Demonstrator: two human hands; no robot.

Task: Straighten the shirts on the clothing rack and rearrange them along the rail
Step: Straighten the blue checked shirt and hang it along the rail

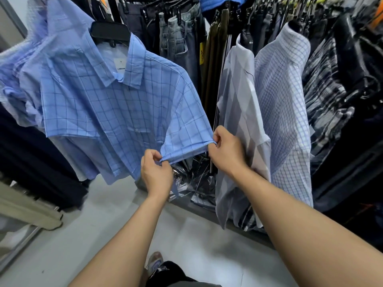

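Observation:
A blue checked short-sleeve shirt (116, 108) hangs on a black hanger (109, 32) at the left of centre. Its right sleeve is stretched out flat between my hands. My left hand (156, 172) pinches the sleeve hem at its lower end. My right hand (226, 150) pinches the same hem at its upper end. More pale blue shirts (22, 65) hang behind it on the left. A grey-white shirt (240, 112) and a fine-checked white shirt (284, 104) hang to the right. The rail itself is hidden.
Jeans and dark trousers (180, 44) hang on clips behind the shirts. Dark plaid shirts and black garments (342, 96) fill the right side. Clothes in shiny plastic bags (194, 179) lie low under the rack. Grey tiled floor (99, 228) lies below, and my foot (155, 262) shows near the bottom.

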